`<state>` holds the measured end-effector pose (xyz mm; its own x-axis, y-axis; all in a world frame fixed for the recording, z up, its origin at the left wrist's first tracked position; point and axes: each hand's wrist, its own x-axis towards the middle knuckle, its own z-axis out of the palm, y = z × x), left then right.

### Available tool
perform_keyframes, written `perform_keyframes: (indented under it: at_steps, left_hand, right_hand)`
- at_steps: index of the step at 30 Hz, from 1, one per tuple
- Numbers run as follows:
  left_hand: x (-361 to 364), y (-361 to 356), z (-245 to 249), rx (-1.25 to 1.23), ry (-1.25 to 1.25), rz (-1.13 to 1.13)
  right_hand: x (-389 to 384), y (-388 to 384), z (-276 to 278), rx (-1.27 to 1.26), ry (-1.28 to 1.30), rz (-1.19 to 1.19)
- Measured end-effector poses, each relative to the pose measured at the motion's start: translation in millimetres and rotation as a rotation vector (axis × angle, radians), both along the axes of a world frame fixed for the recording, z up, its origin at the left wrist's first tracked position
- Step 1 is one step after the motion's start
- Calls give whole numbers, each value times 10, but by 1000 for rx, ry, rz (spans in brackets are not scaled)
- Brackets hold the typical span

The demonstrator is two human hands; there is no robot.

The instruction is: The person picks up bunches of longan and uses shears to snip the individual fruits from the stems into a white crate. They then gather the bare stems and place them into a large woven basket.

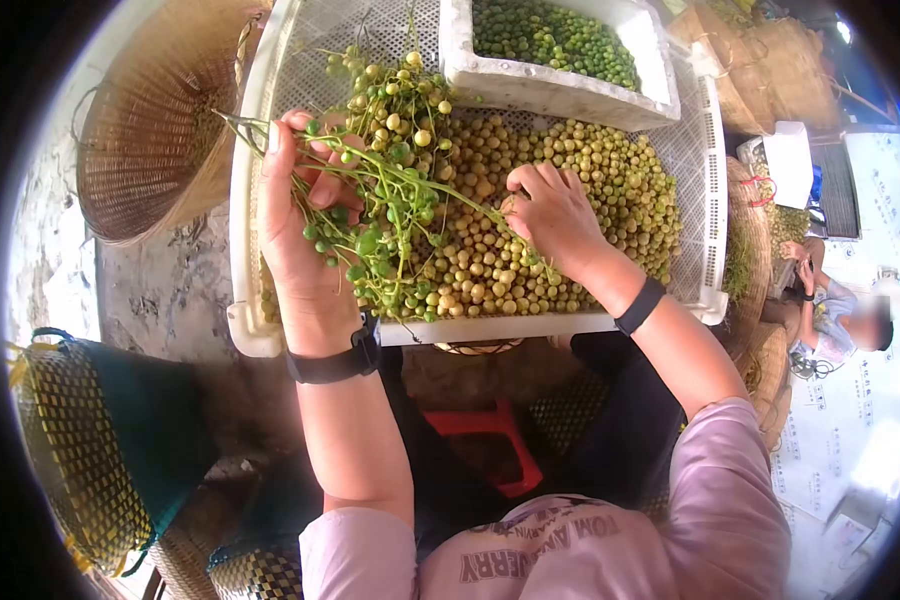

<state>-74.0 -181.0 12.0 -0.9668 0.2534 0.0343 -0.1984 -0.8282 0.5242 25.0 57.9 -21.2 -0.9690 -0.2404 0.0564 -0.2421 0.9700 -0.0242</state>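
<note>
My left hand is closed around the stems of a branching bunch of small green fruit, over the left part of a white plastic crate. My right hand has its fingers bent together at the right end of a green stem of that bunch; whatever lies between the fingertips is hidden. Beneath both hands, many loose yellowish-brown fruits cover the crate's mesh bottom. Another bunch with yellowish and green fruit lies at the crate's upper left.
A white foam box of green fruit sits at the crate's top right. Woven baskets stand at the upper left and lower left. A red stool is below the crate. Another person sits at the far right.
</note>
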Motion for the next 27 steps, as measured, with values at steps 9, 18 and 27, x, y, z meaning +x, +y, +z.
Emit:
perform_keyframes:
  at_steps: [9,18,27]
  left_hand:
    - [-37,-130,-37,-37,-49,110]
    - [10,-119,2,-70,-48,129]
    - [213,187,160,-355,135,-169]
  right_hand:
    - [-135,13,9,65,-51,18]
    - [-245,-297,-126,-1165,-383,-490]
    - [-50,-418,719,-1406,-424,-208]
